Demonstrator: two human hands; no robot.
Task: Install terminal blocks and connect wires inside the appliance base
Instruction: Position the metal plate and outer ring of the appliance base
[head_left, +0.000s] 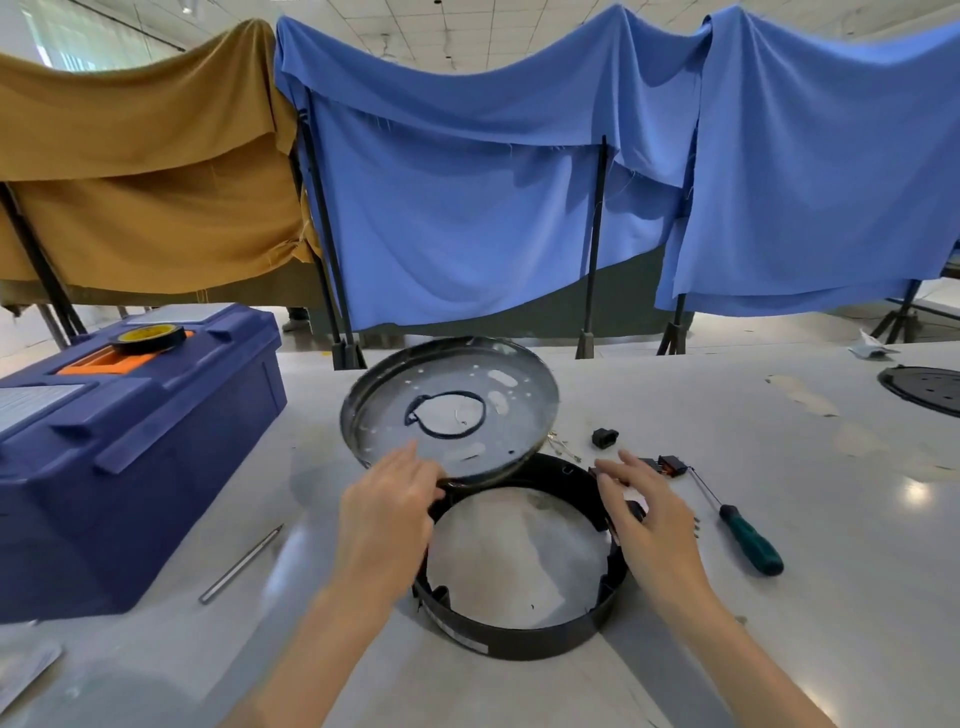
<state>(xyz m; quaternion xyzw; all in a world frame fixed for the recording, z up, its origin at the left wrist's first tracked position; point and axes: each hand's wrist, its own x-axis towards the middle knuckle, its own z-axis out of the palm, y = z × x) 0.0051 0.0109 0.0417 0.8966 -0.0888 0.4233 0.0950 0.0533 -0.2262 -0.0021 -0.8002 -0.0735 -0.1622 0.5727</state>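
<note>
Appliance base ring (519, 642), black, sits low centre on the white table (779, 649), open through the middle so the table shows inside. Metal plate (452, 410) is tilted up at the ring's 12 o'clock, near edge on the ring's far rim, inner face toward the camera, with a black clip ring around its centre hole. Left hand (387, 512) holds the plate at its 7 o'clock rim: fingers laid over the inner face, thumb along the edge underneath, a narrow pinch. Right hand (644, 517) is wide and relaxed, fingers spread over the ring wall at 2 o'clock, holding nothing; can't tell if the fingertips touch the wall. There's a small dark part on the wall under those fingers, mostly covered and not readable. Both hands are slightly motion-blurred. Terminal block (604, 437), black, lies loose on the table at 1 o'clock from the ring. A second connector (671, 464) with orange in it lies at 2 o'clock, partly behind the right fingertips. Thin wires (563, 447) show just past the plate's right edge, detail too fine to read. Green-handled screwdriver (750, 540) at 3 o'clock, tip toward the connector. Metal rod (241, 564) at 9 o'clock. Blue toolbox (130, 467) at 10 o'clock, lid closed, contents hidden, tape roll (148, 338) on top. Black disc (924, 389) is cut off by the right frame edge.
</note>
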